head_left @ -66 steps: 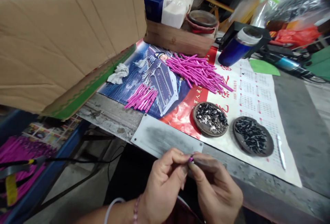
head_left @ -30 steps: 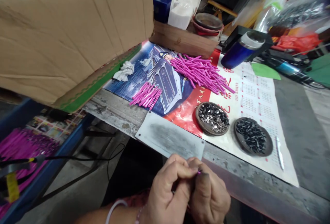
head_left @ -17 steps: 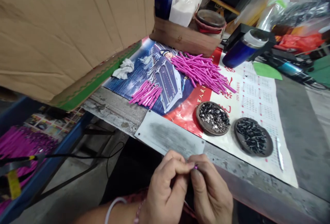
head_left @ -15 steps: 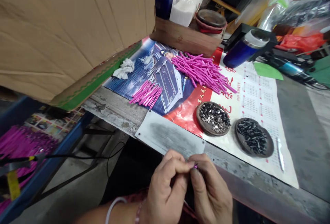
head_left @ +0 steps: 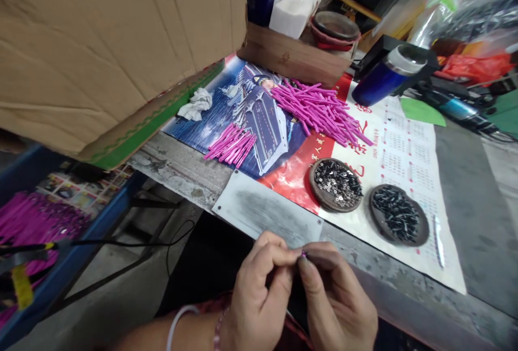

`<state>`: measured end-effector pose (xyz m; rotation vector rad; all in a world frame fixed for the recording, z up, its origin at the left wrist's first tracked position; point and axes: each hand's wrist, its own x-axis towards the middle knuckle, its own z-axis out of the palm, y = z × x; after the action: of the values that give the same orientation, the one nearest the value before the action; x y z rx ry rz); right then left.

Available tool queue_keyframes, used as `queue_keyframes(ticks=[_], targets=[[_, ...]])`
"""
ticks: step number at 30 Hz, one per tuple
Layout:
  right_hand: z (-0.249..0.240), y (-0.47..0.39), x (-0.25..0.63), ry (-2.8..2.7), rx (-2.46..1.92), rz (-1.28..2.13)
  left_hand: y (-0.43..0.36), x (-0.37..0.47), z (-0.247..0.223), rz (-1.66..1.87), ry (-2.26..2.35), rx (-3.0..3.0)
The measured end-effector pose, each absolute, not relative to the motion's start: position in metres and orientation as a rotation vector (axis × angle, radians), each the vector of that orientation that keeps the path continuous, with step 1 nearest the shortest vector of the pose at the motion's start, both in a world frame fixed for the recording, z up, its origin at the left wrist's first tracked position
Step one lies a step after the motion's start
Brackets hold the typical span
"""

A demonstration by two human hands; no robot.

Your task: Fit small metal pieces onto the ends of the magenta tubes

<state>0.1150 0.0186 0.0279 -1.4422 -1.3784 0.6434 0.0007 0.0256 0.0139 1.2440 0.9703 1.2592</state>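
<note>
My left hand (head_left: pixel 265 286) and my right hand (head_left: pixel 334 291) meet at the fingertips below the table's front edge. Between their pinched fingers a tiny bit of a pink piece (head_left: pixel 303 254) shows; the rest of it is hidden. Just beyond the hands lies a grey plate (head_left: pixel 267 208) with a dark smudge. Farther back are a large pile of pink sticks (head_left: pixel 319 108) and a smaller bundle of pink sticks (head_left: pixel 231 145). One round dish (head_left: pixel 313 192) holds small metal rings and dark pieces, and a second dish (head_left: pixel 423 227) holds dark pointed pieces.
A big cardboard box (head_left: pixel 121 43) stands at the left. A blue tumbler (head_left: pixel 378 82), a white bag (head_left: pixel 293 8) and a wooden board (head_left: pixel 291 59) are at the back. A blue bin (head_left: pixel 84 256) with pink sticks is lower left. A white-handled tool (head_left: pixel 438 240) lies right.
My right hand has shifted slightly right and turned a little. Less of the pink piece shows between the fingertips. The left hand has barely moved.
</note>
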Motion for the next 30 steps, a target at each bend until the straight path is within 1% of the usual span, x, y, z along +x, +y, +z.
queue_keyframes(ticks=[3,9,16,20,26,30], targets=[[0.026,0.015,0.110,-1.309,-1.442,0.637,0.024,0.001,0.012,1.270,0.969,1.221],[0.018,0.008,0.109,-1.315,-1.518,0.484,0.022,0.003,0.013,1.263,0.966,1.174],[0.027,0.013,0.114,-1.481,-1.447,0.506,0.022,0.001,0.015,1.283,0.944,1.139],[0.029,0.015,0.115,-1.562,-1.468,0.453,0.021,0.000,0.014,1.270,0.943,1.114],[0.023,0.014,0.111,-1.656,-1.480,0.323,0.019,0.002,0.017,1.261,0.939,1.124],[0.012,0.012,0.109,-1.575,-1.461,0.297,0.018,0.004,0.021,1.246,0.956,1.096]])
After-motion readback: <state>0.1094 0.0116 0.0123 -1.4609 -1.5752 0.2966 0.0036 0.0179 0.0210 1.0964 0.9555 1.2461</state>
